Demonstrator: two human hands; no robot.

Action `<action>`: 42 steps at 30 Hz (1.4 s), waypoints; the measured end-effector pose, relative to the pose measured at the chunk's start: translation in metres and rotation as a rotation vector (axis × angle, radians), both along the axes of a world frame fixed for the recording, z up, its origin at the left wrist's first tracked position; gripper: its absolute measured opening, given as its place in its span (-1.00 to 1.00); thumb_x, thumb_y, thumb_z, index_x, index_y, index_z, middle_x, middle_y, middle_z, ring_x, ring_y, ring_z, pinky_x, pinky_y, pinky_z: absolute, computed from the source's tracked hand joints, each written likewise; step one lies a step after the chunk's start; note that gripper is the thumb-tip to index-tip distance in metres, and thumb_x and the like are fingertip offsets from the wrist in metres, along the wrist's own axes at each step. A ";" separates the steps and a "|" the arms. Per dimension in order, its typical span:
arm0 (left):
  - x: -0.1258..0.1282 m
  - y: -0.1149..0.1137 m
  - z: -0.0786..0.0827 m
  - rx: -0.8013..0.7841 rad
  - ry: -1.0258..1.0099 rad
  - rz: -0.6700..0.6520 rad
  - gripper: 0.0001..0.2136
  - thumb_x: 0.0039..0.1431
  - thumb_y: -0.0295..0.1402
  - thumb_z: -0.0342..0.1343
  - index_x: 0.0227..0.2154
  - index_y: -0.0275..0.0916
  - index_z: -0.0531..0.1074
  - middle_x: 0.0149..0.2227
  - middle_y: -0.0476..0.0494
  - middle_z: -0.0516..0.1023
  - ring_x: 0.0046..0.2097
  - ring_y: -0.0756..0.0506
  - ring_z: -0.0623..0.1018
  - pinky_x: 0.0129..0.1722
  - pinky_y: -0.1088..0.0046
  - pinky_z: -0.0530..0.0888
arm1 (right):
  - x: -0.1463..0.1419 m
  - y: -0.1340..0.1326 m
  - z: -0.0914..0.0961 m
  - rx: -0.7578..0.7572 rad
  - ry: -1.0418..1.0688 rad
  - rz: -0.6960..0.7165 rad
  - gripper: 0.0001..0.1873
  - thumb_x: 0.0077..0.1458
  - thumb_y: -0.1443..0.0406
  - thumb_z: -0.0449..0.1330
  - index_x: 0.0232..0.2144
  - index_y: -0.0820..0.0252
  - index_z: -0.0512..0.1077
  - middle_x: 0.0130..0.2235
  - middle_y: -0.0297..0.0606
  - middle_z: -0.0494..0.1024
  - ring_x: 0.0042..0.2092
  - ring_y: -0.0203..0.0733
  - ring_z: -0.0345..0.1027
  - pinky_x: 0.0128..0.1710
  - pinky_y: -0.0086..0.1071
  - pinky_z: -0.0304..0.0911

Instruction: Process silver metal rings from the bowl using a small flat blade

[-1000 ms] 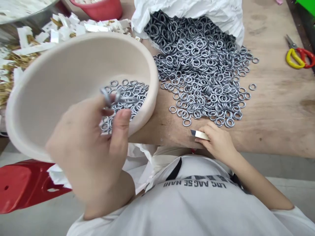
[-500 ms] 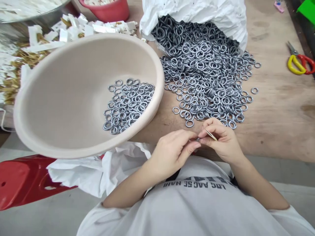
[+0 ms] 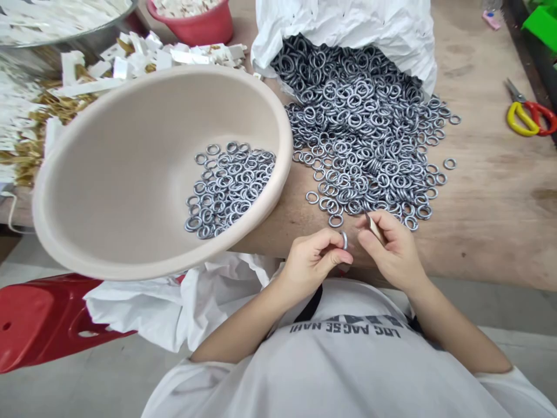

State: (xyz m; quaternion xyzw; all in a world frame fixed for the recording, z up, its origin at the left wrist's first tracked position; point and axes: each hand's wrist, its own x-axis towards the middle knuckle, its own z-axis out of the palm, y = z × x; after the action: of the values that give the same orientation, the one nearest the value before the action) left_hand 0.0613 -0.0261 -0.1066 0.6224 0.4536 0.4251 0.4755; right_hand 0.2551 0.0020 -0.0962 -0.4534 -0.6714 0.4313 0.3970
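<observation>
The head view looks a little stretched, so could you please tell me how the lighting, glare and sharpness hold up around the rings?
In the head view, the light is soft and even, with small glints on the rings and only faint shadows; the bowl looks enlarged by wide-angle distortion towards the left; the ring in the left hand shows no obvious blur.

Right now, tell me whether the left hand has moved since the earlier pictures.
Yes: the left hand has moved right, away from the beige bowl, and now sits below the pile of metal rings.

A plywood worktop (image 3: 491,232) carries a spreading heap of grey metal rings (image 3: 361,133), a white bag (image 3: 343,35) and yellow-and-red scissors (image 3: 528,116).
</observation>
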 end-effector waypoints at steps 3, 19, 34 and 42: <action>-0.002 0.002 0.000 0.019 -0.009 0.002 -0.85 0.23 -0.30 0.27 -0.38 -0.23 0.47 -0.46 0.03 0.61 -0.43 0.04 0.55 -0.36 0.59 0.42 | 0.006 -0.006 0.007 0.125 -0.197 0.153 -0.76 0.36 0.19 0.10 -0.35 0.14 0.40 -0.42 -0.38 0.39 -0.38 -0.29 0.25 -0.34 -0.37 0.08; -0.014 -0.006 -0.003 0.027 -0.072 -0.010 -0.86 0.30 -0.30 0.19 -0.34 -0.24 0.49 -0.39 -0.07 0.58 -0.36 -0.01 0.54 -0.31 0.48 0.44 | -0.002 0.017 -0.013 0.134 -0.619 0.115 -0.64 0.40 0.05 0.00 -0.25 0.12 0.44 -0.32 -0.29 0.52 -0.30 -0.19 0.38 -0.36 -0.35 0.04; -0.012 0.007 -0.016 0.008 0.083 0.120 -0.84 0.27 -0.23 0.22 -0.26 -0.23 0.51 -0.34 -0.06 0.55 -0.34 -0.01 0.48 -0.31 0.50 0.40 | -0.004 0.020 -0.003 -0.039 -0.146 0.143 -0.89 0.16 0.22 0.34 -0.34 0.13 0.54 -0.34 -0.33 0.51 -0.27 -0.22 0.38 -0.27 -0.36 0.20; 0.002 0.000 -0.017 -0.257 -0.300 -0.038 -0.82 0.27 -0.25 0.23 -0.20 -0.27 0.49 -0.29 -0.11 0.61 -0.29 -0.03 0.59 -0.23 0.46 0.55 | -0.008 0.012 -0.013 -0.383 0.284 0.157 -0.71 0.23 0.07 0.24 -0.35 0.16 0.45 -0.47 -0.41 0.44 -0.49 -0.35 0.22 -0.45 -0.42 0.20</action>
State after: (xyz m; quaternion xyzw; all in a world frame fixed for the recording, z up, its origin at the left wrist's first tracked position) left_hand 0.0631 -0.0264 -0.1241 0.4947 0.4165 0.4427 0.6211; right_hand 0.2471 0.0143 -0.1097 -0.4016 -0.5481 0.6395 0.3595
